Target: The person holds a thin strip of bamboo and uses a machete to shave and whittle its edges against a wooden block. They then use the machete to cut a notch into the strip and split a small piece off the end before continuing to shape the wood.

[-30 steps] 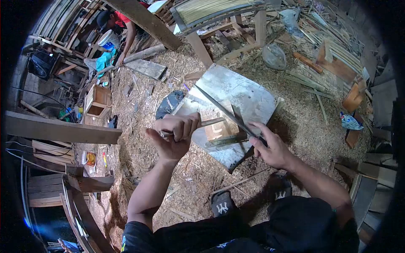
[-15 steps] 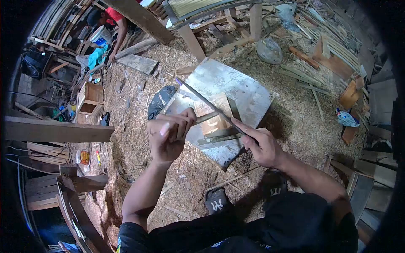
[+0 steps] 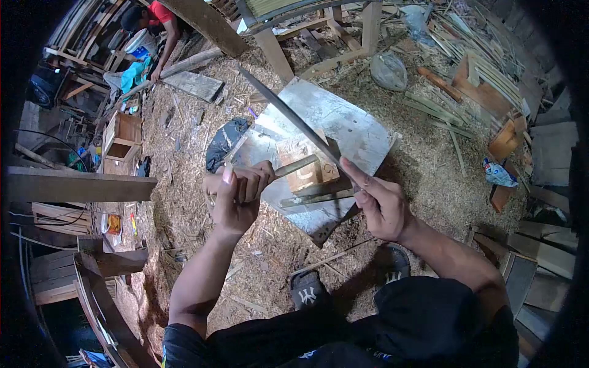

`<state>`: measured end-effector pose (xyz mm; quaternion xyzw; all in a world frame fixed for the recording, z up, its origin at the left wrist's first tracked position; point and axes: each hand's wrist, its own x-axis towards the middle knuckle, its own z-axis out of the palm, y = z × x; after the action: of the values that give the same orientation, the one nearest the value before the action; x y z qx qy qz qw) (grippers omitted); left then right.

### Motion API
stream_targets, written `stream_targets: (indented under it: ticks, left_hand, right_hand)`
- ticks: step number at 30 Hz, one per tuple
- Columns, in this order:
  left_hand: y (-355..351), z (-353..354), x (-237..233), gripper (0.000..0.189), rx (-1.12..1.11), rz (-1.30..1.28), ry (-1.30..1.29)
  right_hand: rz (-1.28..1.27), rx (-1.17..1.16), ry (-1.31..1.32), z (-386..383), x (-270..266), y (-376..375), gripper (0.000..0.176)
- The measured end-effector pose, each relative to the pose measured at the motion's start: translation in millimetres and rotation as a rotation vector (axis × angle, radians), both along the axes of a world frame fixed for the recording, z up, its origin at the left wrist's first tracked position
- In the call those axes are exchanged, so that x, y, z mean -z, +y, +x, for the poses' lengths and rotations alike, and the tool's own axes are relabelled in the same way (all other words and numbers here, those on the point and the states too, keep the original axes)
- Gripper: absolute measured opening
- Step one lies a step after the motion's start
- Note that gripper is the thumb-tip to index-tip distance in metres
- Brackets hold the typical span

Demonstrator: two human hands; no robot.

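My left hand [image 3: 238, 195] is closed round the handle of a short flat blade [image 3: 297, 165], which points right over a wooden block [image 3: 305, 175]. In my right hand [image 3: 383, 208] is the near end of a long dark file-like bar [image 3: 282, 107], with the index finger laid along it. The bar slants up and left, its far end in the air beyond the board. Its near part passes close to the blade's tip; I cannot tell whether they touch. The block rests on a pale worn board [image 3: 362, 132], with a thin wooden strip [image 3: 316, 197] along its near side.
Wood shavings [image 3: 264, 282] cover the floor. A black plastic bag [image 3: 227, 144] lies left of the board. At the upper left a person in red [image 3: 162, 24] bends over a long piece of wood. A wooden beam [image 3: 80, 186] juts in from the left; scrap wood [image 3: 491, 86] lies right.
The long bar's far end has swung up and left. My left hand has turned and shifted slightly left, showing more of the short blade. The view has moved a little.
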<state>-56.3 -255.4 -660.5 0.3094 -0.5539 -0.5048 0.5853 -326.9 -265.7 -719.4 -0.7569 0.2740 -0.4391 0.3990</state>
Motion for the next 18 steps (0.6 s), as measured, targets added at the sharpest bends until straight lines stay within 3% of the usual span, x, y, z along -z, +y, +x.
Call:
stream_targets:
  ticks: [2, 5, 11, 13, 14, 16, 18]
  left_hand:
    - [0.8, -1.7, 2.3, 0.060, -0.020, 0.011, 0.043]
    - [-2.0, -2.8, 7.1, 0.060, -0.035, 0.020, 0.083]
    - [1.6, -7.4, 6.2, 0.061, -0.059, 0.041, 0.086]
    - [3.0, -8.6, 8.9, 0.061, -0.078, 0.036, 0.085]
    - [3.3, -8.6, 10.9, 0.060, -0.094, 0.034, 0.102]
    - [4.9, -9.6, 11.7, 0.060, -0.108, 0.032, 0.120]
    - [5.0, -12.7, 10.4, 0.061, -0.127, 0.007, 0.121]
  right_hand:
    - [0.280, -0.118, 0.264, 0.1, 5.9, 2.4, 0.052]
    - [0.329, -0.054, 0.306, -0.5, 7.1, 6.8, 0.053]
    - [0.088, -0.024, 0.224, -8.2, 1.7, 2.4, 0.050]
    - [0.057, 0.013, -0.027, -6.8, 4.1, 5.9, 0.051]
    - [0.061, 0.010, -0.024, -5.2, 3.9, 7.2, 0.051]
    - [0.216, -0.104, 0.368, -2.4, 1.3, 8.4, 0.052]
    - [0.279, -0.088, 0.398, -6.5, -4.6, 6.4, 0.051]
